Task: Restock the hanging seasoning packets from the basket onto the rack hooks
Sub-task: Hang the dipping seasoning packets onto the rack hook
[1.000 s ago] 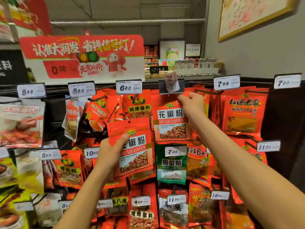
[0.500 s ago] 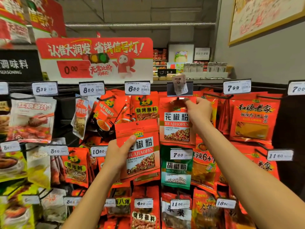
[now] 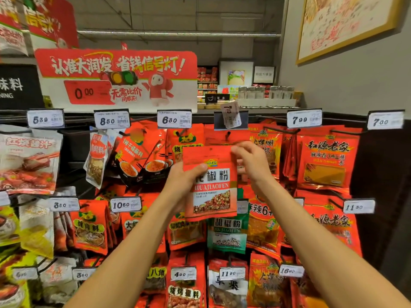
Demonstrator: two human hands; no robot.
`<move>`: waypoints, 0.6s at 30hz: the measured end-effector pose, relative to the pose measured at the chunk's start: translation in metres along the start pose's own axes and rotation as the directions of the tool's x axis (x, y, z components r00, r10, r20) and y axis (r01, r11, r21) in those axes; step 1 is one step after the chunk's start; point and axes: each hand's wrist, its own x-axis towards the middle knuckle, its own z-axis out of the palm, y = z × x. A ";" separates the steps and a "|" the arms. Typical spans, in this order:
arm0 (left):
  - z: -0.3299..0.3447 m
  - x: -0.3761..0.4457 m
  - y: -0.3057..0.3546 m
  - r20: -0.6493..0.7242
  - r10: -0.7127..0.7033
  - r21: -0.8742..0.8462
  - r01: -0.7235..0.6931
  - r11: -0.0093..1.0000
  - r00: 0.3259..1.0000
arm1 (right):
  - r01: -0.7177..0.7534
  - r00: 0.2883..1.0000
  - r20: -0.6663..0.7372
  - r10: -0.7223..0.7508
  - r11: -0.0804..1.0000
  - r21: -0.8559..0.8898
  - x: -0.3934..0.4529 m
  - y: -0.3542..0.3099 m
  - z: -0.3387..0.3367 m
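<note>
Left hand: left hand (image 3: 184,182) grasps the huajiaofen packet (image 3: 211,183) at its 9 o'clock edge, thumb across the front, fingers behind.
Right hand: right hand (image 3: 251,161) pinches the packet's top corner at 1 o'clock, fingertips curled on the header strip.
Packet position: held upright, centre of view, just below the hook (image 3: 227,135), not yet threaded.
Handling: judged light, a soft foil pouch with loose powder fill; glossy, likely slippery; bends easily.
Where to hold: the flat sealed header beside the hang hole looks stiffest; a body grip steadies the swing.
Hook: at 12 o'clock of the packet, under the crooked 7.00 tag (image 3: 230,116), a matching packet behind.
Basket: not in view.
</note>
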 end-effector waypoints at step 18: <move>0.053 0.071 0.028 -0.119 -0.066 0.037 0.071 0.997 0.991 | -0.124 0.962 -0.266 0.068 0.972 -0.200 0.043 -0.014 0.000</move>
